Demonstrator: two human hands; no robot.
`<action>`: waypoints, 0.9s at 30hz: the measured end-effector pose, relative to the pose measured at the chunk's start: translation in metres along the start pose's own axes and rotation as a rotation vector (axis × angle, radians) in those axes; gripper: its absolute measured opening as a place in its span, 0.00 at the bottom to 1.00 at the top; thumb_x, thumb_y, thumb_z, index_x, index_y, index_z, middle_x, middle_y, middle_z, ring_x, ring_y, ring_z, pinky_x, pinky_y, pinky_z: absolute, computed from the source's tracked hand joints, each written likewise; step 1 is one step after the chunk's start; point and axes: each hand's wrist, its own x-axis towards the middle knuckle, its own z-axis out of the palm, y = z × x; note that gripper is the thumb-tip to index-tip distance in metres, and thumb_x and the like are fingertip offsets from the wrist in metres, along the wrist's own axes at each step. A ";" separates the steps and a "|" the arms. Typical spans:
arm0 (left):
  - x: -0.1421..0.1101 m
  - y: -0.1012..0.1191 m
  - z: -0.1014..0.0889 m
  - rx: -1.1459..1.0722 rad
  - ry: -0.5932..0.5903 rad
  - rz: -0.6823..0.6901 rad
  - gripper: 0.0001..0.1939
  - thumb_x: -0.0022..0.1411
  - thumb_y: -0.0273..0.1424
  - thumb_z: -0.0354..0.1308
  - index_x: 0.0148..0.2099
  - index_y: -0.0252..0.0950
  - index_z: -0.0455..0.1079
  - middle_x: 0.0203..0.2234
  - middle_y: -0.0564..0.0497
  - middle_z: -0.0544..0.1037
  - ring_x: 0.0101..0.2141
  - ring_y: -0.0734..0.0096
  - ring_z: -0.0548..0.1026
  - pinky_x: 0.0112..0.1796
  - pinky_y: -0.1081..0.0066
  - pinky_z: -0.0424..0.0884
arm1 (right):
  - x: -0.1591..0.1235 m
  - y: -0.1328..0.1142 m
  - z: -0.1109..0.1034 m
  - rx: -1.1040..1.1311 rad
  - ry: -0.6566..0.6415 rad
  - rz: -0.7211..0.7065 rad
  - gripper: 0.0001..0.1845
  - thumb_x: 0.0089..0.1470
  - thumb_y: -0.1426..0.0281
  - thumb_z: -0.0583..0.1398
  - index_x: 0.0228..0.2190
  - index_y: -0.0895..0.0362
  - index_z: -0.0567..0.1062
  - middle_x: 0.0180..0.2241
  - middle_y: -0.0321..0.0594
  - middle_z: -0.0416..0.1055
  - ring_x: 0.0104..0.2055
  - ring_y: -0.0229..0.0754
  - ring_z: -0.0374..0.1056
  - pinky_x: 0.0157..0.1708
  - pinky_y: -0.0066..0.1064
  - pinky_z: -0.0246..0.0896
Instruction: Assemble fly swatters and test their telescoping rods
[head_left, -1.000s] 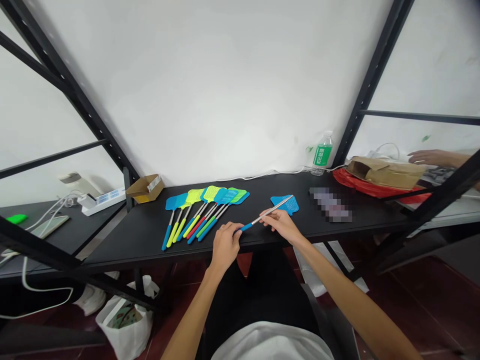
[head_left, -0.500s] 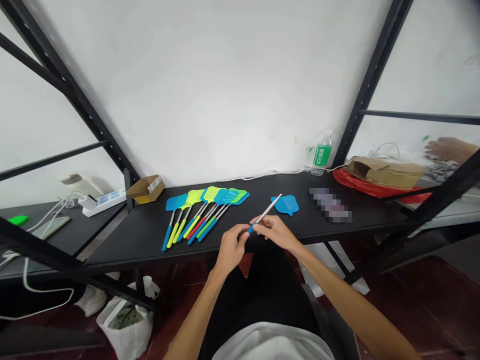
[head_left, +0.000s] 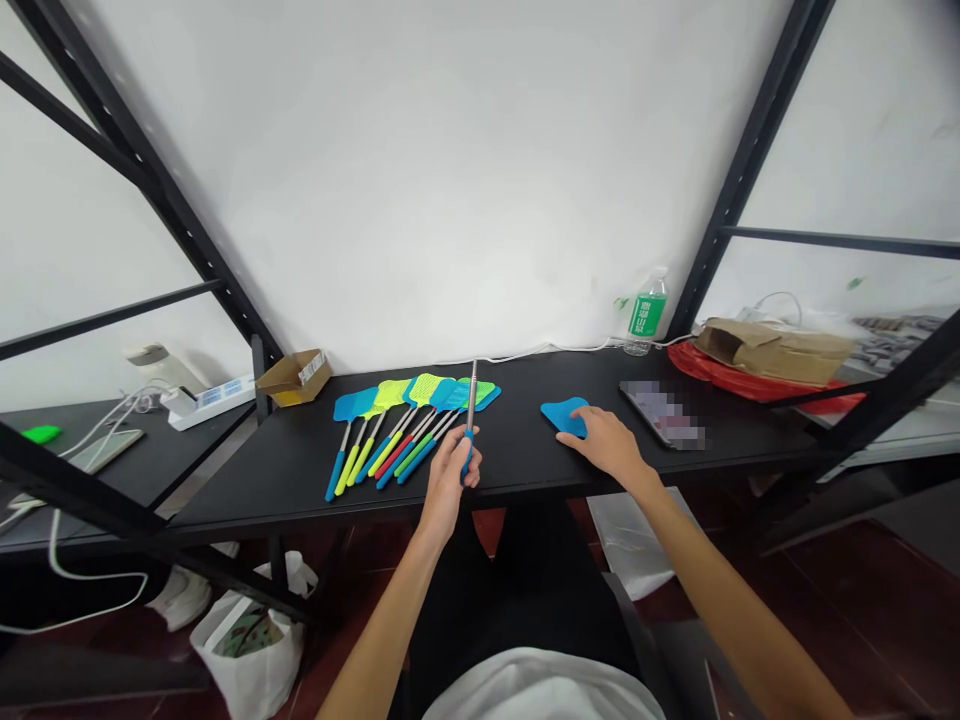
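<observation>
My left hand is wrapped round the blue grip of a fly swatter handle, whose bare metal rod points up and away. To the right, my right hand has its thumb and fingers on a blue fly swatter head, which looks tilted or bent at the table. Part of that head is hidden under the fingers. Left of my hands, several fly swatters lie side by side with blue, yellow and green heads and coloured grips.
On the black table are a small open cardboard box and a blurred-out phone. A water bottle stands by the wall. Black shelf posts rise at both sides. A torn carton lies on red plastic at right.
My right hand has left the handle and moved right onto the blue head. My left hand has brought the handle left and turned it more upright. The other person's hand at right has gone.
</observation>
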 end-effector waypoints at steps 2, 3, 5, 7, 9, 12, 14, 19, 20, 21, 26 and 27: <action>-0.001 0.001 0.002 0.077 -0.011 0.022 0.19 0.68 0.46 0.55 0.52 0.37 0.68 0.22 0.59 0.60 0.20 0.79 0.55 0.24 0.74 0.55 | -0.003 -0.008 -0.004 -0.034 -0.003 0.007 0.25 0.59 0.54 0.61 0.50 0.57 0.74 0.46 0.54 0.77 0.47 0.59 0.73 0.40 0.40 0.64; -0.001 0.001 0.002 0.117 -0.016 0.025 0.20 0.68 0.47 0.54 0.50 0.36 0.69 0.21 0.59 0.59 0.20 0.79 0.54 0.24 0.74 0.55 | -0.003 -0.012 -0.007 -0.049 0.002 0.006 0.22 0.59 0.56 0.61 0.49 0.57 0.75 0.43 0.54 0.78 0.44 0.58 0.74 0.37 0.39 0.63; -0.002 0.001 0.003 0.203 -0.022 0.025 0.20 0.68 0.48 0.53 0.46 0.35 0.69 0.21 0.59 0.60 0.19 0.79 0.56 0.23 0.74 0.54 | -0.003 -0.020 -0.012 -0.040 0.034 -0.005 0.16 0.60 0.61 0.59 0.45 0.58 0.76 0.38 0.55 0.78 0.40 0.57 0.75 0.36 0.38 0.61; -0.002 0.001 0.003 0.280 -0.033 0.021 0.18 0.68 0.47 0.53 0.43 0.36 0.66 0.22 0.58 0.63 0.19 0.80 0.57 0.23 0.74 0.54 | -0.001 -0.021 -0.015 0.075 0.087 -0.017 0.12 0.61 0.65 0.56 0.39 0.58 0.77 0.33 0.52 0.78 0.36 0.55 0.75 0.35 0.38 0.61; -0.003 0.003 0.004 0.325 -0.053 0.001 0.16 0.68 0.46 0.52 0.46 0.38 0.64 0.23 0.58 0.64 0.18 0.80 0.56 0.22 0.75 0.53 | 0.002 -0.018 -0.017 0.330 0.122 -0.026 0.13 0.61 0.65 0.55 0.34 0.56 0.77 0.28 0.46 0.76 0.34 0.52 0.75 0.34 0.36 0.62; -0.006 0.005 0.005 0.382 -0.079 -0.010 0.17 0.69 0.43 0.51 0.53 0.40 0.64 0.23 0.59 0.60 0.18 0.79 0.52 0.21 0.75 0.49 | 0.006 -0.012 -0.019 0.841 0.152 -0.014 0.15 0.59 0.58 0.58 0.30 0.55 0.78 0.25 0.39 0.73 0.31 0.47 0.73 0.31 0.34 0.65; -0.008 0.007 0.007 0.463 -0.085 0.036 0.17 0.69 0.44 0.51 0.52 0.39 0.68 0.22 0.59 0.58 0.20 0.77 0.53 0.22 0.74 0.51 | 0.007 -0.012 -0.023 1.118 0.188 0.027 0.16 0.55 0.56 0.63 0.27 0.55 0.77 0.25 0.38 0.73 0.30 0.44 0.71 0.30 0.34 0.67; -0.013 0.011 0.013 0.682 -0.088 0.192 0.17 0.70 0.44 0.51 0.40 0.36 0.71 0.24 0.55 0.62 0.26 0.74 0.59 0.27 0.73 0.56 | -0.001 -0.030 -0.040 1.638 0.113 0.185 0.15 0.45 0.60 0.72 0.33 0.54 0.78 0.31 0.36 0.78 0.30 0.38 0.72 0.33 0.32 0.70; -0.014 0.012 0.014 0.707 -0.096 0.207 0.17 0.71 0.44 0.50 0.39 0.36 0.71 0.24 0.55 0.63 0.26 0.74 0.60 0.27 0.73 0.56 | -0.003 -0.034 -0.043 1.707 0.082 0.207 0.16 0.43 0.62 0.73 0.34 0.53 0.78 0.33 0.36 0.79 0.31 0.38 0.73 0.35 0.32 0.71; -0.015 0.013 0.015 0.726 -0.108 0.216 0.17 0.71 0.43 0.50 0.39 0.36 0.71 0.25 0.55 0.63 0.26 0.74 0.59 0.27 0.73 0.56 | -0.005 -0.038 -0.045 1.757 0.062 0.222 0.17 0.42 0.63 0.74 0.35 0.52 0.77 0.35 0.36 0.79 0.32 0.39 0.75 0.36 0.32 0.72; -0.018 0.017 0.018 0.791 -0.154 0.230 0.17 0.72 0.42 0.48 0.39 0.37 0.70 0.24 0.55 0.62 0.25 0.73 0.60 0.28 0.72 0.56 | -0.013 -0.057 -0.047 1.837 0.051 0.187 0.16 0.42 0.64 0.74 0.32 0.53 0.76 0.36 0.38 0.81 0.36 0.44 0.78 0.40 0.35 0.75; -0.019 0.017 0.019 0.802 -0.161 0.229 0.17 0.72 0.42 0.48 0.40 0.37 0.70 0.24 0.55 0.63 0.25 0.73 0.61 0.28 0.72 0.56 | -0.014 -0.060 -0.047 1.849 0.044 0.180 0.16 0.42 0.64 0.74 0.33 0.53 0.76 0.36 0.38 0.81 0.35 0.43 0.78 0.40 0.35 0.75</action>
